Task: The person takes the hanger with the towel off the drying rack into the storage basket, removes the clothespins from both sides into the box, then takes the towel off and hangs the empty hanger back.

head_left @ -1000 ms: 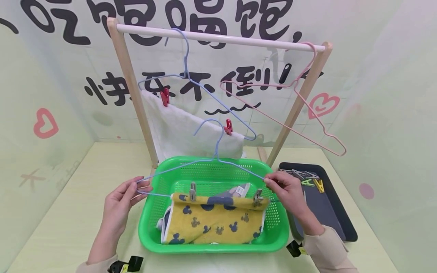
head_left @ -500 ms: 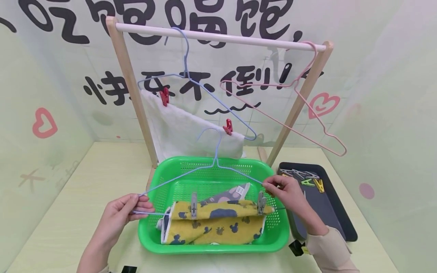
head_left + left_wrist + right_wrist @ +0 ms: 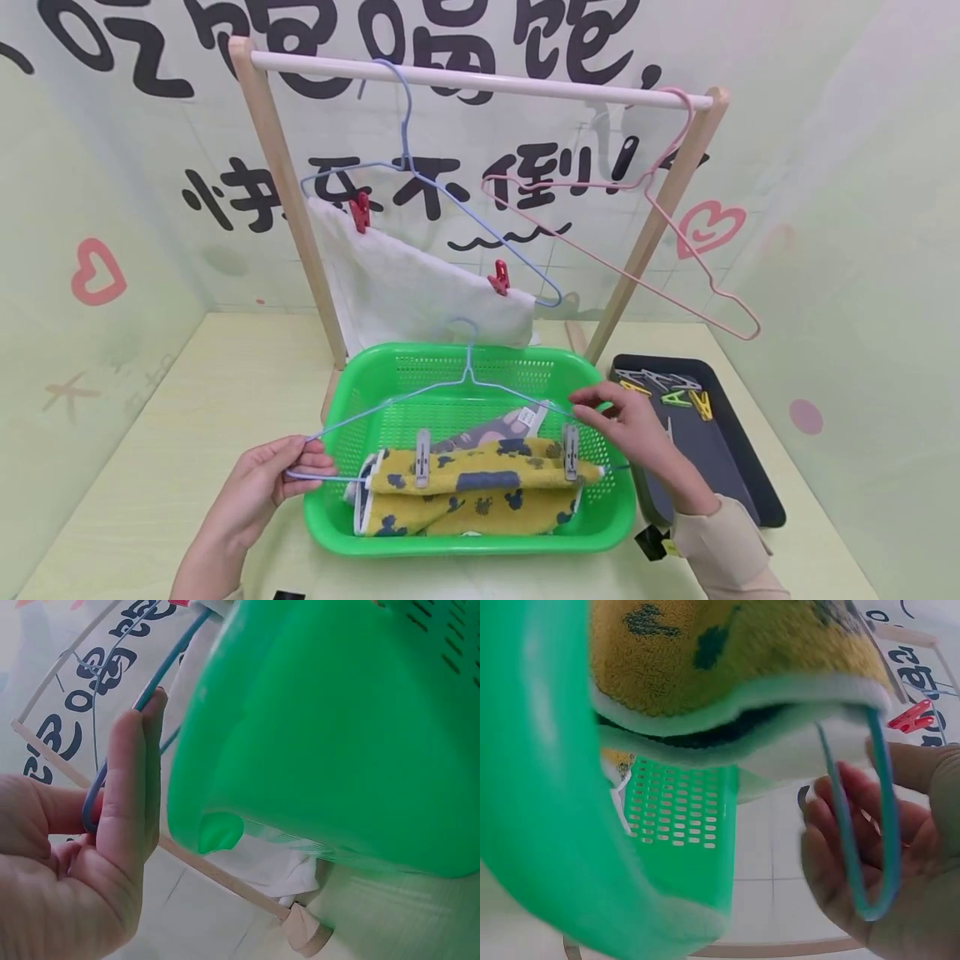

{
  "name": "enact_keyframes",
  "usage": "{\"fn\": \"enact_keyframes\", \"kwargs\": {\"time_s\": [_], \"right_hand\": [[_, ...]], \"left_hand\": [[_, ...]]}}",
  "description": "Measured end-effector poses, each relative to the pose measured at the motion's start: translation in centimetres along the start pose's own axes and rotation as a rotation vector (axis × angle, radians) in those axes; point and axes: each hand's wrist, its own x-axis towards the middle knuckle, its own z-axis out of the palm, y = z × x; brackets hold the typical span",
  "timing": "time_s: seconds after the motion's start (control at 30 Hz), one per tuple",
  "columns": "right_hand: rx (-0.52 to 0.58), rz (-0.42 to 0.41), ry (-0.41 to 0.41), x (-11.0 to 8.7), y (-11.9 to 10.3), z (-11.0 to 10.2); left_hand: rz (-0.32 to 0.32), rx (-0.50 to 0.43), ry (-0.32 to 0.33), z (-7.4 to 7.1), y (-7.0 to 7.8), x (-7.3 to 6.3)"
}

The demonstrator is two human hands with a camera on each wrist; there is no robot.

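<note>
My left hand [image 3: 258, 475] pinches the left end of a blue wire clothes hanger [image 3: 468, 367] between thumb and fingers. At the hanger's other end is my right hand [image 3: 637, 425], thumb and fingers parted around the wire [image 3: 886, 802], the thumb tip right at it. A yellow towel [image 3: 517, 500] with dark mouse-head prints is folded over the bottom bar. Grey clothespins [image 3: 422, 458] clip it near both sides. Below, more of the towel and a grey cloth [image 3: 487, 431] with a white tag lie inside the green basket [image 3: 472, 546].
Behind stands a wooden rack with a white rail [image 3: 480, 81]. A blue hanger [image 3: 407, 158] with a white towel [image 3: 420, 292] on red clothespins [image 3: 360, 212] and a pink hanger [image 3: 622, 271] hang there. At right, a black tray [image 3: 712, 475] holds several clothespins [image 3: 677, 398].
Both hanger ends and the clipped towel edge have come down toward the basket, the left hand lowering most. The hook has sunk and tipped back. The right hand's fingers have loosened from the wire.
</note>
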Motion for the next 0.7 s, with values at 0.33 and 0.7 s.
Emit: {"fn": "enact_keyframes", "kwargs": {"time_s": [0.33,0.7], "right_hand": [[-0.14,-0.253,-0.084,0.0,-0.7,-0.9],[-0.047,-0.088,-0.125,0.0,-1.5,-0.4]], "left_hand": [[-0.023,-0.01,0.077,0.1,-0.1,0.1],[0.011,-0.05,0.054,0.1,-0.3,0.0]]}}
